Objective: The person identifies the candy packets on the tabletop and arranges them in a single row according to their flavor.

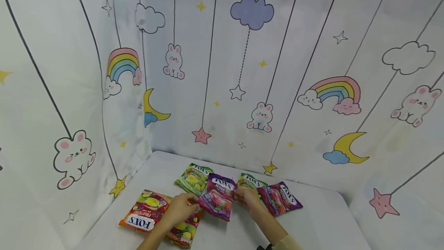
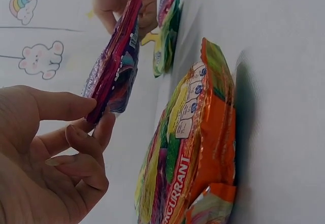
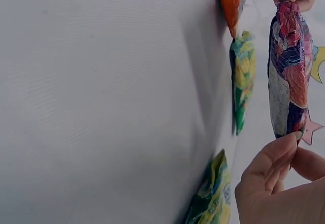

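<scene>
A purple bag of berries candy point(image 1: 219, 196) is held up off the table between both hands. My left hand point(image 1: 182, 206) pinches its left edge; in the left wrist view the thumb and fingers of the left hand point(image 2: 61, 153) close on the bag's end point(image 2: 114, 71). My right hand point(image 1: 248, 198) pinches the opposite edge, and the right wrist view shows the right hand point(image 3: 279, 168) gripping the bag's lower corner point(image 3: 292, 82). Below my left forearm lie orange fruits candy bags point(image 1: 145, 209), partly covered by that arm.
A green candy bag point(image 1: 193, 178) lies behind the held one. Another green bag point(image 1: 251, 181) sits behind my right hand, with a second purple bag point(image 1: 280, 199) overlapping beside it. The white table point(image 1: 319, 219) meets cloth walls point(image 1: 222, 49) printed with rabbits and stars.
</scene>
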{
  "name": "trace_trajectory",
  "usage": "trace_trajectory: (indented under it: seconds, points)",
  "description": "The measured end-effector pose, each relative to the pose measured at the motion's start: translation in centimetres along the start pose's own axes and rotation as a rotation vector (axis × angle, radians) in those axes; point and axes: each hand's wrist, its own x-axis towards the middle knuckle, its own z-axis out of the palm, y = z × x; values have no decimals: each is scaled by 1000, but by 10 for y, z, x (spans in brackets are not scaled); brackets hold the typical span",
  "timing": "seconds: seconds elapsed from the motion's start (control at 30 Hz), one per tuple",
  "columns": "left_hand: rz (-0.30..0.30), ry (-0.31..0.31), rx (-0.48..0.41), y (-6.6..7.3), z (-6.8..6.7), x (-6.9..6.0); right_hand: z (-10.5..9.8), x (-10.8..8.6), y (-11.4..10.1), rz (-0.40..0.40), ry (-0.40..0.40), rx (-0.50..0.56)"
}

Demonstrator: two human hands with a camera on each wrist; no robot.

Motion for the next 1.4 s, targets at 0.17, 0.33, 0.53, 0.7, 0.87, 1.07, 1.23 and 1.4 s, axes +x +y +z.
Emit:
trace_trajectory:
  seconds: [0.17, 0.33, 0.53, 0.7, 0.87, 1.07, 1.23, 1.4]
  points:
    - [-34, -23, 28, -2, 4, 0, -5, -7, 1, -3, -11, -2]
    - [-65, -37, 36, -1, 8, -3, -8, -12, -2, 9, -18, 6]
    - [-80, -58, 6, 2, 12, -7, -10, -13, -2, 72, -12, -13]
    - [-54, -79, -51, 6, 11, -10, -12, -13, 3, 98, 0, -23]
    - [-34, -89, -63, 9, 10, -16, -13, -14, 5, 127, 12, -27]
    - [-70, -103, -70, 7, 14, -21, -14, -19, 9, 134, 17, -27]
    - [-63, -100, -19, 4, 20, -24, -17, -23, 12, 143, 26, -28]
    - [-62, -109, 2, 4, 24, -27, -20, -25, 17, 148, 25, -37]
